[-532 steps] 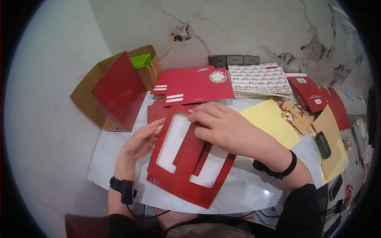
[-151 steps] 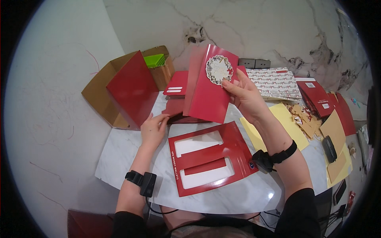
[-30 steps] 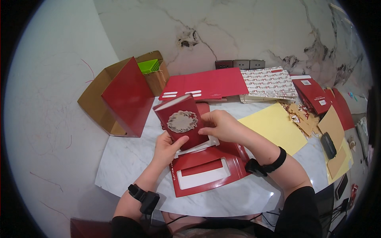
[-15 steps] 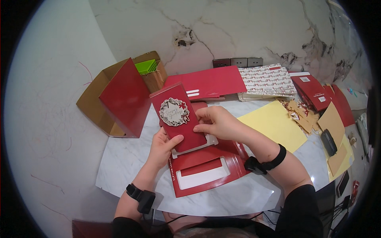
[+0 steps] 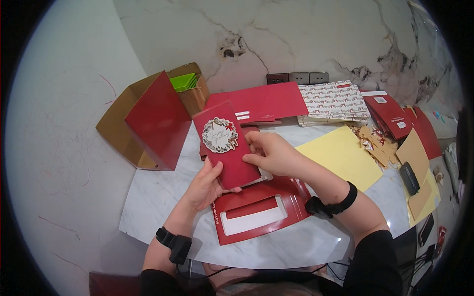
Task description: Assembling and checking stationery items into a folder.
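Card of folded red stock point(image 5: 232, 165), with a wreath emblem point(image 5: 219, 134) on its front, is held tilted over the surface point(image 5: 276, 251), left of its middle. The left hand point(image 5: 205, 186) pinches it at the lower left, thumb on the front, other fingers passing behind and under the bottom edge, where fingertips show. The right hand point(image 5: 270, 153) is bent around the card's right side, thumb lying on the front, the remaining fingers curled and partly hidden.

Below the card, towards the near edge of the surface, lies a glossy red window sleeve point(image 5: 276, 190); the card and left hand cover its far left part, and one cut-out window is plainly visible. Each forearm wears a black strapped device.

Along the far edge, red sheets point(image 5: 266, 101) lie just beside a stack of patterned folders point(image 5: 328, 101), with red packets point(image 5: 387, 116) near the far right corner. A yellow sheet point(image 5: 340, 158) lies right of the right hand, and torn paper scraps point(image 5: 373, 145) are heaped beside it. At the right edge a dark oblong object point(image 5: 409, 178) rests on tan paper. An open brown box point(image 5: 118, 118) stands at the far left corner, a red panel point(image 5: 158, 123) upright against it.
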`<state>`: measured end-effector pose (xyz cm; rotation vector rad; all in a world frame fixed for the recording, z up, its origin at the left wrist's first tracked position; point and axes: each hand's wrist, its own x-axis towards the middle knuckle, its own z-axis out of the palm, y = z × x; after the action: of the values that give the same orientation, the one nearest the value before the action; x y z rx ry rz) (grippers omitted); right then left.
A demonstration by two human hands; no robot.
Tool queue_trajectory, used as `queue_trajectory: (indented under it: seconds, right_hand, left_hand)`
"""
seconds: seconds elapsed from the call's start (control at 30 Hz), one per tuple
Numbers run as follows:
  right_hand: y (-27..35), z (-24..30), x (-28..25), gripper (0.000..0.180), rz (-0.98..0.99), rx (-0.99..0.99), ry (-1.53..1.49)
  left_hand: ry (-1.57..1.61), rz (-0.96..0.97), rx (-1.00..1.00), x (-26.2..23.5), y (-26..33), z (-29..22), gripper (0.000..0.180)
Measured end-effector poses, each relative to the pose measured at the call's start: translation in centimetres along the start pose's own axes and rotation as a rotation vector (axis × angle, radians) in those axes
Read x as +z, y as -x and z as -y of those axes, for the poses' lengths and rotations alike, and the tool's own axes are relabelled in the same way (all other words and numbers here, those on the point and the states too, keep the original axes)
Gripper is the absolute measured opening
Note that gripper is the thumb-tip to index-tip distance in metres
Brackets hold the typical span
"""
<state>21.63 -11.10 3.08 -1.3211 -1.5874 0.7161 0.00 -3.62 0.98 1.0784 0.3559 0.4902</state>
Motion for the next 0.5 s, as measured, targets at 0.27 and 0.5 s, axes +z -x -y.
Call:
queue_trajectory:
  seconds: [0.27,0.5]
  right_hand:
    - [0.4,2.6,0.1,0.021,-0.023,-0.190,0.181]
    - [0.5,-3.9,-8.1,0.017,-0.015,0.011,1.373]
  left_hand:
    - [-0.319,-0.126,0.245,-0.1,0.2,0.4,0.057]
    - [-0.102,-0.270,0.393,-1.2,0.0,-1.3,0.055]
